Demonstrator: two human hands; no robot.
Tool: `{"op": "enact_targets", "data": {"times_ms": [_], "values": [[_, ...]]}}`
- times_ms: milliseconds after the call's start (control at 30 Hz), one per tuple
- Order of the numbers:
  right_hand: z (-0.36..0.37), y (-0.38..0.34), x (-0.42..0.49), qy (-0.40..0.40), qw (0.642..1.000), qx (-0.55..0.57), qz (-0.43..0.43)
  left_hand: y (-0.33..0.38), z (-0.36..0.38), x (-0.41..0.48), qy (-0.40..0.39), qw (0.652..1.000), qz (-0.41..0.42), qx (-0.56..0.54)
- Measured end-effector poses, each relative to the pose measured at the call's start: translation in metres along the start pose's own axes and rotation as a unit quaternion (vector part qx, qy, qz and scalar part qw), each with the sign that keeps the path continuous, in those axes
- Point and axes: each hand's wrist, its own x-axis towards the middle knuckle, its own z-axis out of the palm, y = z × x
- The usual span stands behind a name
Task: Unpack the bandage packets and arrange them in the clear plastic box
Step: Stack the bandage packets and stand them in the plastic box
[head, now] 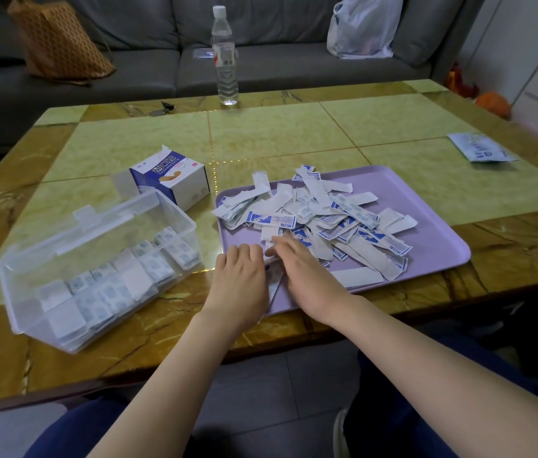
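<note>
The left hand (pixel 239 276) sits at the near left edge of the purple tray (pixel 426 193). Its fingers are curled under, and I cannot tell if it holds anything. The right hand (pixel 307 276) is just beside it, fingers stretched out on the bandage packets (pixel 327 219). These lie in a messy heap on the tray. More packets stand in rows inside the clear plastic box (pixel 95 226), to the left on the counter (pixel 294 133).
</note>
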Motion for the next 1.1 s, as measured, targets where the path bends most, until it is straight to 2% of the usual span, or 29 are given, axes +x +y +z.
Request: {"op": "enact_targets", "data": {"times_ms": [133, 300, 400, 467, 567, 733, 900, 967, 1033, 1100], "values": [[0.0, 0.004, 0.003, 0.034, 0.999, -0.016, 0.022, -0.001, 0.0, 0.001, 0.006, 1.0, -0.018, 0.001], [-0.001, 0.002, 0.0, 0.008, 0.998, -0.063, -0.004, -0.001, -0.002, 0.0, -0.009, 1.0, -0.013, 0.02], [-0.005, 0.0, 0.0, 0.035, 0.998, -0.054, -0.02, -0.005, -0.004, -0.002, 0.011, 1.0, 0.004, -0.005], [-0.008, -0.001, 0.002, 0.079, 0.997, -0.008, -0.018, -0.008, -0.011, -0.003, 0.046, 0.994, -0.001, -0.096], [-0.015, -0.005, 0.003, 0.125, 0.987, 0.104, 0.01, -0.013, -0.023, -0.007, 0.072, 0.964, -0.03, -0.253], [-0.026, -0.009, 0.004, 0.073, 0.947, 0.304, 0.08, -0.025, -0.029, -0.01, 0.102, 0.921, -0.068, -0.371], [-0.033, -0.015, 0.005, 0.023, 0.904, 0.413, 0.108, -0.034, -0.036, -0.015, 0.099, 0.857, -0.087, -0.497], [-0.033, -0.017, 0.004, 0.013, 0.893, 0.438, 0.106, -0.037, -0.037, -0.019, 0.098, 0.859, -0.076, -0.497], [-0.029, -0.016, 0.002, 0.033, 0.924, 0.373, 0.081, -0.039, -0.037, -0.025, 0.093, 0.874, -0.058, -0.474], [-0.022, -0.015, -0.002, 0.063, 0.97, 0.233, 0.035, -0.041, -0.037, -0.03, 0.09, 0.892, -0.043, -0.44]]}}
